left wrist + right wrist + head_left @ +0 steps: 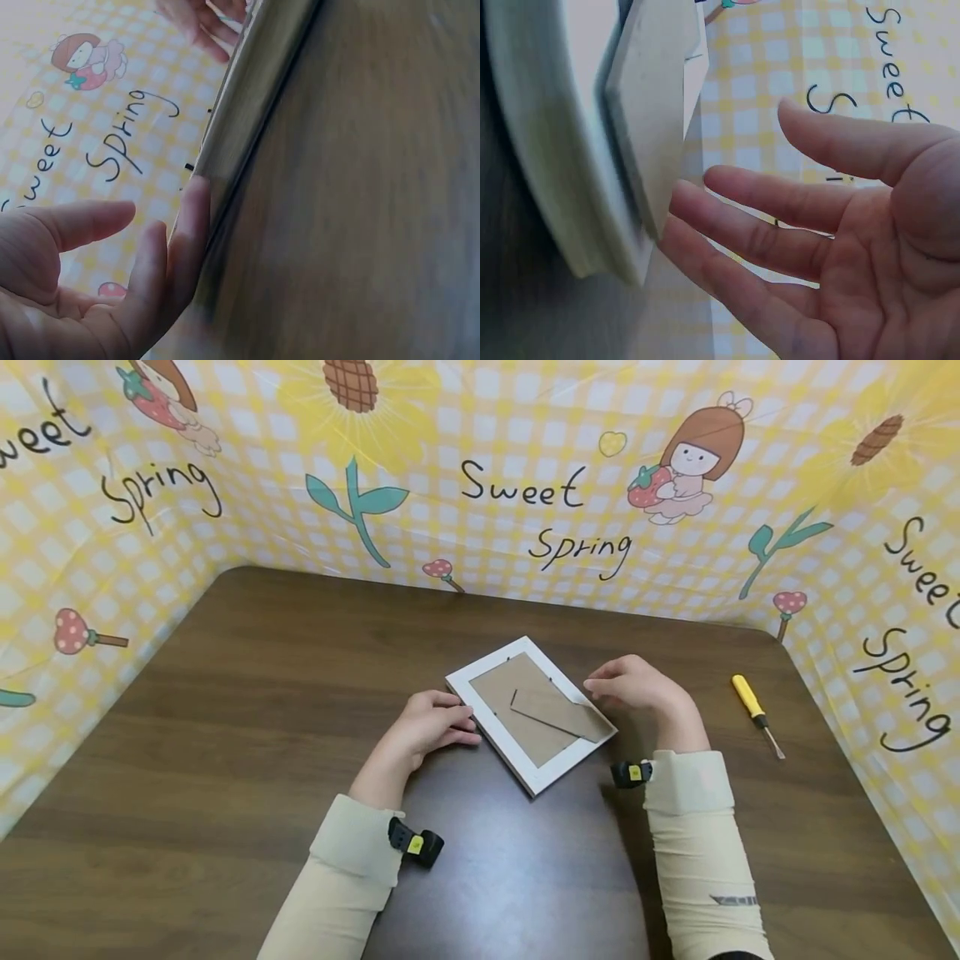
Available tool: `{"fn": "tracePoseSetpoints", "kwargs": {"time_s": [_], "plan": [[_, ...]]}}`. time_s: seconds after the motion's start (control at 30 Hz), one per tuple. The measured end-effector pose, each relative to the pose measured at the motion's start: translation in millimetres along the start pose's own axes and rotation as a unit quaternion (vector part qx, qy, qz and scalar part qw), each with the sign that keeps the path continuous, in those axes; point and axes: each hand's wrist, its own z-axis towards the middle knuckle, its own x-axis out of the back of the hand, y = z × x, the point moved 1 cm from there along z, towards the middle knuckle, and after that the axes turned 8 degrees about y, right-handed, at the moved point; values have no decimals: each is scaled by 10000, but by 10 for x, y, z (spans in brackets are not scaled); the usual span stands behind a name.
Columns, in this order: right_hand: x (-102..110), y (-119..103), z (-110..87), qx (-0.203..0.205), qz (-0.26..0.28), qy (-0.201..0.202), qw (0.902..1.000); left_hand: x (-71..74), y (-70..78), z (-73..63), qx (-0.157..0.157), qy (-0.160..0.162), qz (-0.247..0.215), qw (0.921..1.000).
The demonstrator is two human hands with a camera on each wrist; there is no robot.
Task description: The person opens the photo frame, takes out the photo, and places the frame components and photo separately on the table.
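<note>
A white photo frame (551,772) lies on the table with its brown backing board (501,683) facing up. Small dark tabs line the inner edge of the border, and a brown easel stand (562,712) slants across the board toward the right corner. At the frame's left side, my left hand (433,722) touches the edge with extended fingers, its thumb held apart, as the left wrist view shows. Beside the right corner is my right hand (633,683), fingers loosely spread; in the right wrist view its fingertips (686,196) are right at the stand's edge (656,112).
A screwdriver (750,697) with a yellow and black handle lies on the right part of the dark wooden table (225,735). A yellow checked cloth (517,427) with printed flowers and lettering stands around the table's back and sides.
</note>
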Motion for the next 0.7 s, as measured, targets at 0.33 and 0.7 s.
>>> {"fn": "tracePoseSetpoints", "kwargs": {"time_s": [0.33,0.7], "plan": [[-82,-10,236,-60,-113,-542,9985,-75,-71,92,226,-8,-450,9987],[-138,-37,330,79,-908,-482,9947,-118,15,193,81,224,-59,9997]]}}
